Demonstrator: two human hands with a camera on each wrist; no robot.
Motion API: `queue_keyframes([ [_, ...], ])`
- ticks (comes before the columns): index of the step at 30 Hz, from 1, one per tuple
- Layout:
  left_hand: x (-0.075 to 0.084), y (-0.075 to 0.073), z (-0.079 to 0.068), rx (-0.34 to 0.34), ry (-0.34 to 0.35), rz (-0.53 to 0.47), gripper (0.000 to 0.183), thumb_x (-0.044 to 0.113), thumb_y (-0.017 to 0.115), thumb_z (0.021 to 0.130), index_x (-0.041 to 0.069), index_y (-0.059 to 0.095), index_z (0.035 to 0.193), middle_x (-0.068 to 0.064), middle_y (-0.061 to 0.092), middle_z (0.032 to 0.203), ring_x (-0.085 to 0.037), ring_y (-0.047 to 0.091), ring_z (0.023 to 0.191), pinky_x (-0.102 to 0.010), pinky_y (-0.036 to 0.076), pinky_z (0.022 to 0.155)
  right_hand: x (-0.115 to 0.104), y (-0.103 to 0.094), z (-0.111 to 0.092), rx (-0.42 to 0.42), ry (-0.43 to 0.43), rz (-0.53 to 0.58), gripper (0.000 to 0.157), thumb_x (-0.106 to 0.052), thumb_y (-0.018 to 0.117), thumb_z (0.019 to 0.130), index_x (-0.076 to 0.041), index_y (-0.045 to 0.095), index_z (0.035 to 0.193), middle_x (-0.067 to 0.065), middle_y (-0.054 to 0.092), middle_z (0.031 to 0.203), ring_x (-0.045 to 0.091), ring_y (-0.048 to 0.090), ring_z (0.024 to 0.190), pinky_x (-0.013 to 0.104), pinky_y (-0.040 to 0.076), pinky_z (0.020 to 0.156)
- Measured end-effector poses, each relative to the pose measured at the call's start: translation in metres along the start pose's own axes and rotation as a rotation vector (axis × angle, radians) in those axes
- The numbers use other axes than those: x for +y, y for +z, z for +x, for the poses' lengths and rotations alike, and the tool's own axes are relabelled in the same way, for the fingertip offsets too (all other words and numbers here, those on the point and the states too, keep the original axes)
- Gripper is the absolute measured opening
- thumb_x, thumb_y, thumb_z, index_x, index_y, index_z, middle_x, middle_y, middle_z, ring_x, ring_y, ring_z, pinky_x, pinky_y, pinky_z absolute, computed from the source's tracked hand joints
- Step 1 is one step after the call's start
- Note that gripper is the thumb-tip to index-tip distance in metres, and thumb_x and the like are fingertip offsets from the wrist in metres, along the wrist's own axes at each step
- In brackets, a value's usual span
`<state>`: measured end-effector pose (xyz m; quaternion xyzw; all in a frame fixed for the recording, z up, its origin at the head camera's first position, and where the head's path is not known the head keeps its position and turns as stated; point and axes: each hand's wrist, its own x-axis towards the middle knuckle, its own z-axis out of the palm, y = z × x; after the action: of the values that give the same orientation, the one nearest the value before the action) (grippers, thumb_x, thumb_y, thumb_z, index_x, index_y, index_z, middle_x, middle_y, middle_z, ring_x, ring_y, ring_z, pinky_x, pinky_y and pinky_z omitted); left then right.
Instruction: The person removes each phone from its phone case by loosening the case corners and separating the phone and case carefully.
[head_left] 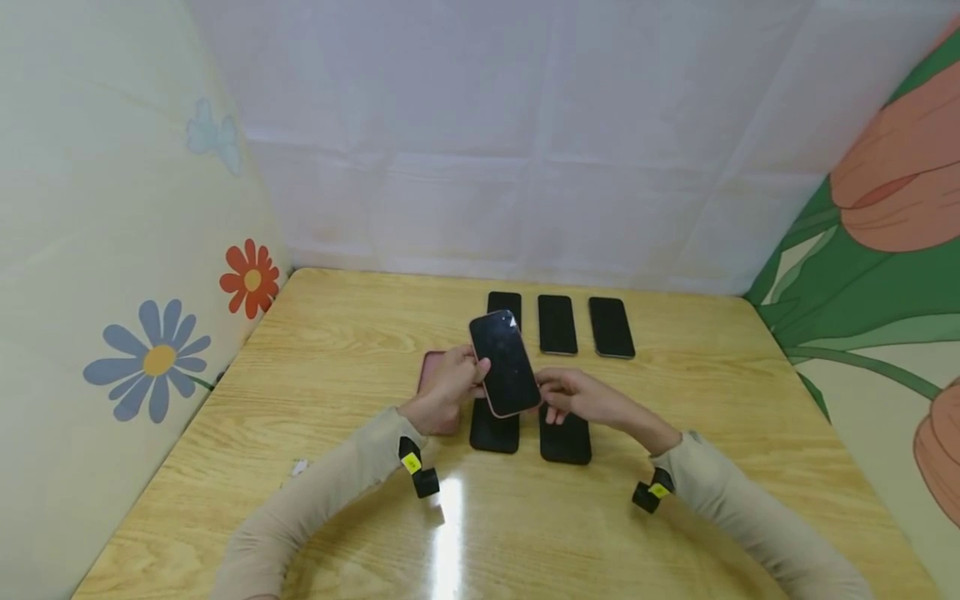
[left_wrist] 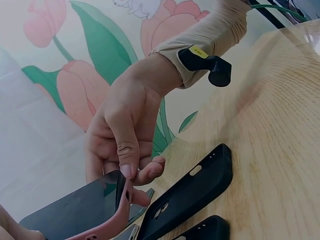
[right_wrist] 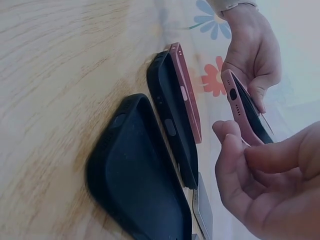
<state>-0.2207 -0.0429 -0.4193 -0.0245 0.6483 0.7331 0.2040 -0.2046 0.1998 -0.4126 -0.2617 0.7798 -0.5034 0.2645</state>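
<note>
A smartphone (head_left: 506,362) in a pink case is held up, tilted, above the table with its dark screen facing up. My left hand (head_left: 450,383) grips its left side, the thumb lying over the screen's edge. At the lower right corner, my right hand (head_left: 581,396) pinches the case edge; the right thumb (left_wrist: 127,150) shows there in the left wrist view. Under the hands lie two black phone cases, one on the left (head_left: 495,435) and one on the right (head_left: 566,442), with hollow sides up. Another pink phone case (right_wrist: 186,90) lies beside them, partly covered by my left hand in the head view.
Along the back of the table (head_left: 360,325) lie three more phones: one (head_left: 504,302) partly behind the held phone, one in the middle (head_left: 557,325) and one at the right (head_left: 611,327). A small white scrap (head_left: 300,467) sits near the left sleeve. Cloth-covered walls border the table.
</note>
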Motion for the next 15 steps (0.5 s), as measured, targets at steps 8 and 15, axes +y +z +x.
queue_keyframes([
  [8, -0.0026, 0.0020, -0.0012, 0.014, 0.009, 0.021, 0.028, 0.003, 0.048, 0.103, -0.006, 0.052, 0.129, -0.019, 0.064, 0.119, -0.025, 0.063, 0.104, -0.043, 0.054, 0.090, 0.0019, -0.0013, 0.0005, 0.007, 0.018, -0.028, 0.040, 0.011, 0.036, 0.097, 0.016, 0.043, 0.135, 0.031, 0.061, 0.104, 0.027, 0.063, 0.079, 0.035, 0.057, 0.068],
  [15, -0.0069, 0.0037, -0.0006, -0.009, 0.002, 0.026, 0.031, 0.005, 0.049, 0.103, -0.006, 0.051, 0.133, -0.018, 0.065, 0.120, -0.026, 0.064, 0.107, -0.042, 0.054, 0.090, 0.0024, -0.0009, 0.0026, 0.064, 0.060, -0.075, 0.042, 0.009, 0.037, 0.096, 0.018, 0.042, 0.137, 0.022, 0.060, 0.104, 0.027, 0.063, 0.080, 0.037, 0.057, 0.070],
])
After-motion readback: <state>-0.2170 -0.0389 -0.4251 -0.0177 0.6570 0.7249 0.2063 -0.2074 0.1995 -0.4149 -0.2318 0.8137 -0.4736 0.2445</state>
